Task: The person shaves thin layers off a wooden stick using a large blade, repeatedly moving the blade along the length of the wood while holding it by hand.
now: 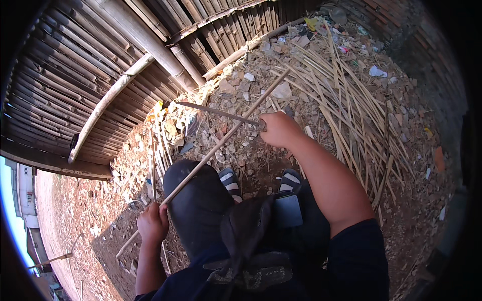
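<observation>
My left hand is closed around the lower part of a long, thin bamboo stick. The stick slants up and to the right, passing over my left knee. In my right hand is a long-bladed knife, its handle mostly hidden by the fingers. The blade points left and crosses the stick near my right fist; whether it cuts into the stick or only lies against it is hard to tell.
A pile of split bamboo strips lies at the right. More sticks lie by my left knee. A bamboo slat wall rises at the far left. Stones and litter cover the dirt ground. A phone-like flat object rests on my right thigh.
</observation>
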The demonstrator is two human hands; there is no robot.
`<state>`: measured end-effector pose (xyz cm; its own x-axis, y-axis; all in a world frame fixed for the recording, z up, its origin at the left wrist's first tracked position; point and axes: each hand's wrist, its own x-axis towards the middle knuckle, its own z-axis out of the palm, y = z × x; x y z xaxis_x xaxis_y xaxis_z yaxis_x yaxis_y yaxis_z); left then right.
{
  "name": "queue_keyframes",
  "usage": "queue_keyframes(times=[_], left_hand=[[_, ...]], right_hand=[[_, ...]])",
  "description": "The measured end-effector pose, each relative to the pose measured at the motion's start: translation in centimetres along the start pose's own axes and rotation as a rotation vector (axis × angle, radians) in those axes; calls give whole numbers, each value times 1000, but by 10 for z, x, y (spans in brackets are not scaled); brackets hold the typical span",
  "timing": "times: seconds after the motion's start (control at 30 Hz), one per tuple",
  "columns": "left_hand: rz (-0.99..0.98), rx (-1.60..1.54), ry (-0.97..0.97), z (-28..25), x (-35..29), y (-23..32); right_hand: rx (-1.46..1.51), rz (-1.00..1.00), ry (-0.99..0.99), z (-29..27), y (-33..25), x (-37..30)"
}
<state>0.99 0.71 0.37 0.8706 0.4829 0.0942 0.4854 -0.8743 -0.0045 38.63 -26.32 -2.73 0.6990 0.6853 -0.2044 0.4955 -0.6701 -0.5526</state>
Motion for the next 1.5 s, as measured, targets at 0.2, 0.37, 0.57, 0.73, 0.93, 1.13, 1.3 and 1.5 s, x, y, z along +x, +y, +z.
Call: queue_keyframes(times=[0.2,0.37,0.57,0.73,0.93,1.13,1.3,1.5], left_hand=[[-30,-35,2,1,-22,-9],[-28,-34,63,20,-24,-11],[-81,-7,46,22,-35,-11],[-13,20,72,15,-21,-10],[-15,12,35,8,-19,-10],[-10,23,63,22,-14,-11],[0,45,12,-1,-2,-6],[27,15,75,12,-4,-14]], right_hand=[[-136,-118,8,-8,-15,-11],[-18,-10,19,4,4,5],[-37,-34,89,-9,-33,-16],[-49,110,159,0,7,3],[-78,68,51,-3,-13,2],[-22,205,181,-9,-4,6],[-85,293,82,-13,18,6],[-145,96,-6,-18,-15,-2]])
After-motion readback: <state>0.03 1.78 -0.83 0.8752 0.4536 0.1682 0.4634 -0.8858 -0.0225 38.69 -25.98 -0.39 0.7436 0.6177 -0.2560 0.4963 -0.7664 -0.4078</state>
